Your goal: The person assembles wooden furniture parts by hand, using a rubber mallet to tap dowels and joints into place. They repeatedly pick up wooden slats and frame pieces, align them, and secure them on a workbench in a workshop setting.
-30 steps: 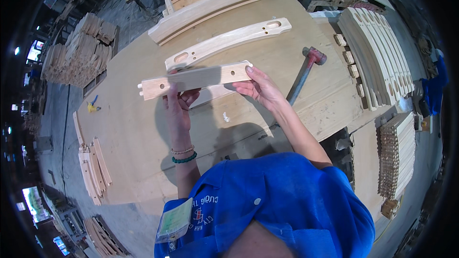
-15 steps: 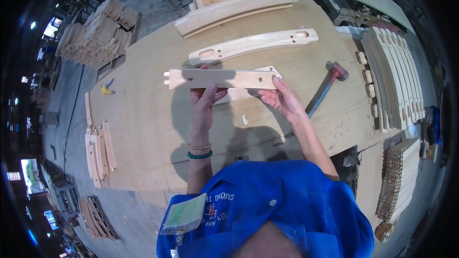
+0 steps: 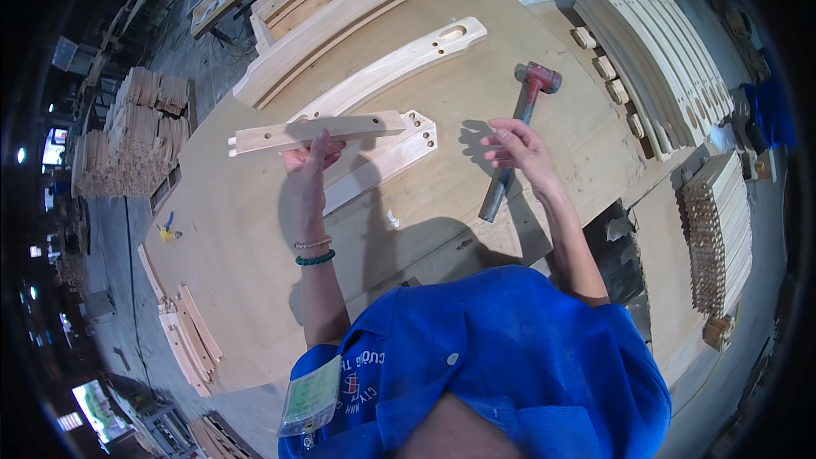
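Observation:
My left hand (image 3: 311,160) grips a pale wooden rail (image 3: 348,128) from below, thumb across its face. Two dowels stick out of the rail's left end, and two holes show along it. To the right, my right hand (image 3: 523,153) holds nothing, its fingers apart and slightly curled. It hovers by the handle of a red-headed mallet (image 3: 532,93) lying on the table, and partly covers that handle. Under the held rail lies a flat wooden piece (image 3: 382,165) with several holes at its pointed end. Behind it rests a curved wooden piece (image 3: 399,66) with an oval slot.
An assembled wooden frame (image 3: 340,21) occupies the far part of the table (image 3: 246,289). Several curved pieces (image 3: 659,59) stand in a row at right, above a stack of drilled parts (image 3: 718,238). At left are narrow rails (image 3: 189,336) and a small yellow-and-blue tool (image 3: 170,231).
My right hand has let go of the rail and moved right, toward the mallet. The left hand keeps the rail, now tilted and further left. The whole view has turned.

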Demonstrator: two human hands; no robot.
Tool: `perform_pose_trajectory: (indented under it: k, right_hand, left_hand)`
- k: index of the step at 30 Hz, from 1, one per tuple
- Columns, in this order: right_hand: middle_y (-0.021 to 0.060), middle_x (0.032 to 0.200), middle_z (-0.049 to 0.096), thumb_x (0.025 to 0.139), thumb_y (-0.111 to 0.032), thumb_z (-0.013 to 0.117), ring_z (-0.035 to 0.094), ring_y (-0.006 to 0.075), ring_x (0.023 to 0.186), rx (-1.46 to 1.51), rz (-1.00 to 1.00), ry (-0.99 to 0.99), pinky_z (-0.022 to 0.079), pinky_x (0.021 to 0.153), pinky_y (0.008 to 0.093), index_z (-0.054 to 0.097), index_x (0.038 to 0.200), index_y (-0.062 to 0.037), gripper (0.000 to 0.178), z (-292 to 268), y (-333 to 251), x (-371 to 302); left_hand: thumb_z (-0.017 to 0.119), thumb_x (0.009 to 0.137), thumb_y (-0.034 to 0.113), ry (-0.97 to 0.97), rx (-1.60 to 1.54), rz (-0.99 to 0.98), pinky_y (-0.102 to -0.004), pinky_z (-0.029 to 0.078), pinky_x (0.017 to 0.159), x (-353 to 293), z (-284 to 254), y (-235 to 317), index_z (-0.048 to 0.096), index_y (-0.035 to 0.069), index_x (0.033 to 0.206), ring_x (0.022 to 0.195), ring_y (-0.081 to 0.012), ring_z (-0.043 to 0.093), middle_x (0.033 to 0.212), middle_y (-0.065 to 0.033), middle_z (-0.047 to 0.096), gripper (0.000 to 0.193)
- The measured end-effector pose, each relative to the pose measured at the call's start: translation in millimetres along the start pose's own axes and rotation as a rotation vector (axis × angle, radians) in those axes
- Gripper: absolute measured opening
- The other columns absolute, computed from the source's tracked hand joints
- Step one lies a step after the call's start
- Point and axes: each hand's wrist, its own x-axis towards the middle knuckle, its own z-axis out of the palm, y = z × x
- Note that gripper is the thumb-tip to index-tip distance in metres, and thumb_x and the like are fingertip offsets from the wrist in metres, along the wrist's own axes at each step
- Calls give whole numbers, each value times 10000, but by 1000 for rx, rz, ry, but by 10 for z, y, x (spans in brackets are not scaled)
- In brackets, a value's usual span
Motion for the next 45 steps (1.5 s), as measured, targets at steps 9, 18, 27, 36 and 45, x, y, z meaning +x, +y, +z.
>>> perform_pose_trajectory:
  k: [9,18,27,36,45]
  right_hand:
    - [90,987,652,951,-285,523,639,128,795,52,-7,152,529,703,260,539,1188,-47,337,-363,144,-109]
    - [67,986,654,947,-286,531,636,115,798,41,-21,155,522,707,263,550,1181,-68,320,-359,136,6]
    - [157,884,630,826,-297,660,637,267,798,-1023,-174,571,497,716,361,526,1095,1,424,-483,214,443]
    - [192,787,613,818,-182,584,627,318,744,-485,-17,485,497,689,415,509,1067,35,339,-645,311,724]
    - [190,969,644,929,-254,531,646,254,803,78,224,-368,550,676,357,317,1374,-32,542,463,-547,256]
  left_hand:
    - [679,858,227,24,15,-36,-264,547,692,111,272,-179,413,22,1160,798,-176,670,989,-110,640,452]
    - [766,774,268,57,409,182,-243,495,615,230,563,-87,601,-1,944,701,-156,647,840,-89,669,358]
    - [761,704,376,-86,940,140,-334,502,696,323,1090,316,618,3,914,765,-248,664,814,-128,673,452]
    - [759,709,368,-25,907,418,-382,504,684,251,1110,221,578,46,1009,779,-300,655,855,-142,666,476]
    - [721,757,288,-187,981,520,-425,501,673,16,1008,-128,503,49,1058,848,-335,619,1019,-149,581,442]
